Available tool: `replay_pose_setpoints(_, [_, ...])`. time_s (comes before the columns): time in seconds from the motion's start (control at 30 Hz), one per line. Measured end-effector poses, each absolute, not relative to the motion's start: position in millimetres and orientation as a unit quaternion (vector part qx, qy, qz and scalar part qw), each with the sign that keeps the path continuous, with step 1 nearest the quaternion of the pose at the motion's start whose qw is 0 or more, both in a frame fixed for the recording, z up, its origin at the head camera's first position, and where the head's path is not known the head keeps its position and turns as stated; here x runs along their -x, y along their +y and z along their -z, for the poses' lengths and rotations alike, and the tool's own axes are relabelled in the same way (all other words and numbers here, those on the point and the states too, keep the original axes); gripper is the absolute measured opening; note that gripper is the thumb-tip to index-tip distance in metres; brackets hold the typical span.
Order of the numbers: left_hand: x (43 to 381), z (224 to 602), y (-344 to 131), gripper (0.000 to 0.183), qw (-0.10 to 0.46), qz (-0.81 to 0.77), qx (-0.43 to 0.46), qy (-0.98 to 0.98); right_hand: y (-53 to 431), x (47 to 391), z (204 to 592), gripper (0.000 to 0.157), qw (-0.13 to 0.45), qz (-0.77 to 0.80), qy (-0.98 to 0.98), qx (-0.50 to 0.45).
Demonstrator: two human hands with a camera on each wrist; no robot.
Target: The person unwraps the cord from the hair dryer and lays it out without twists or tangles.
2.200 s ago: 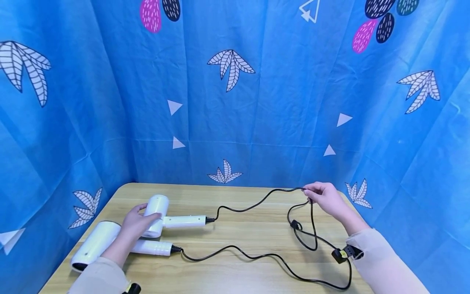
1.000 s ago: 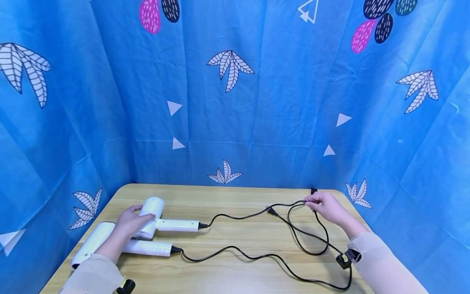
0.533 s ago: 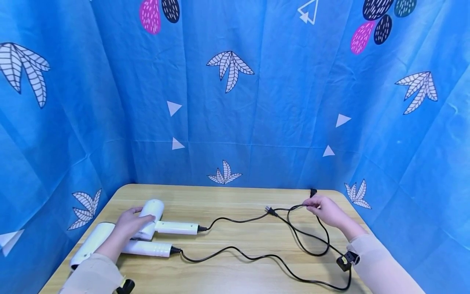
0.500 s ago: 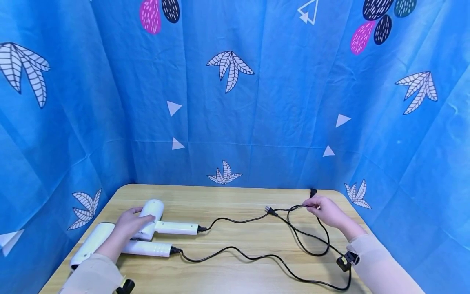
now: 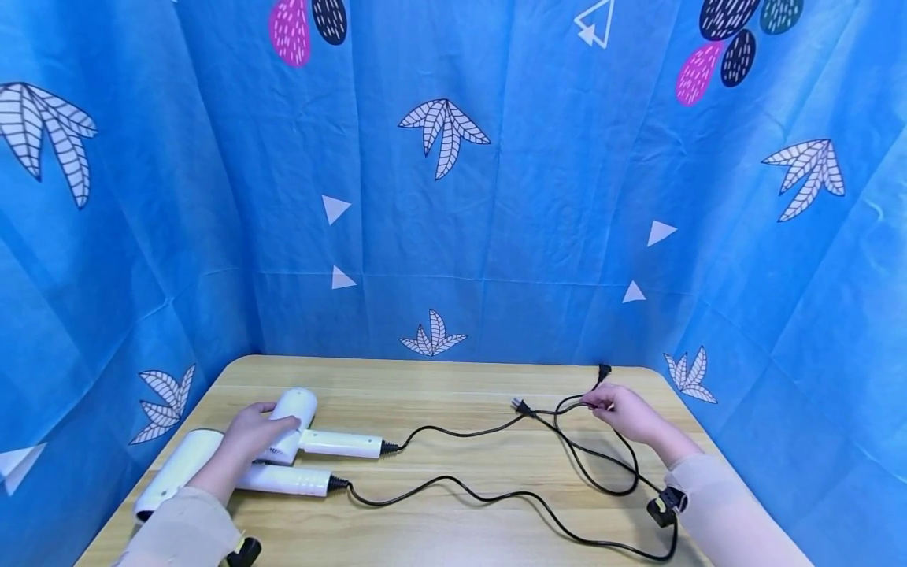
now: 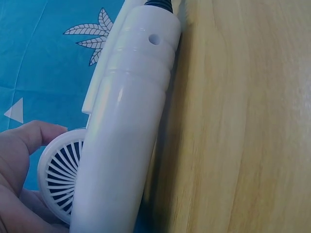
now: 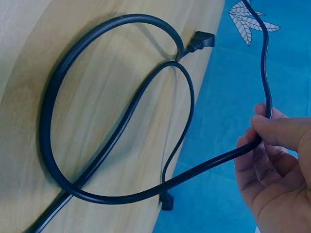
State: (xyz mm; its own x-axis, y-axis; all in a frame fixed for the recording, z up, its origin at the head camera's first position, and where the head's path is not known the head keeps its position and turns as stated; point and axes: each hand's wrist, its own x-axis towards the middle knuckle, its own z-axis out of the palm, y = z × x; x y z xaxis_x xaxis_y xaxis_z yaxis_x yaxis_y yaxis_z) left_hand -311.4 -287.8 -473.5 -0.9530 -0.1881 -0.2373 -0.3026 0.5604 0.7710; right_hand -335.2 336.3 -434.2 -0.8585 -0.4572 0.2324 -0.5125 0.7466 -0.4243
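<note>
A white hair dryer [image 5: 342, 443] lies on its side at the table's left, its handle pointing right. My left hand [image 5: 248, 433] grips its barrel, thumb across the near side. In the left wrist view the barrel's vented end [image 6: 62, 179] shows beside the fingers. Close in front lies a second, larger white hair dryer [image 5: 180, 466], partly covered by my left forearm. My right hand [image 5: 627, 411] pinches the first dryer's black cord [image 5: 453, 433] between thumb and fingertips at the right. The cord's loop [image 7: 48, 111] hangs low from the pinch in the right wrist view.
One two-pin plug [image 5: 522, 406] lies right of the table's middle, another plug [image 5: 604, 372] near the back right edge. The larger dryer's cord [image 5: 489, 498] snakes along the front to the right. A blue patterned curtain [image 5: 453, 236] surrounds the wooden table [image 5: 425, 386].
The gripped dryer has shifted left and nearer to me, against the larger one. My right hand has lowered toward the table, bringing the cord down, and both plugs have come into sight.
</note>
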Motion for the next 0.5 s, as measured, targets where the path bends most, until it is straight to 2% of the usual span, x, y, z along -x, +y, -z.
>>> replay_pose_setpoints(0.5, [310, 471, -286, 0.092, 0.07, -0.445, 0.14, 0.882, 337, 336, 448, 0.024, 0.047, -0.241, -0.94, -0.238])
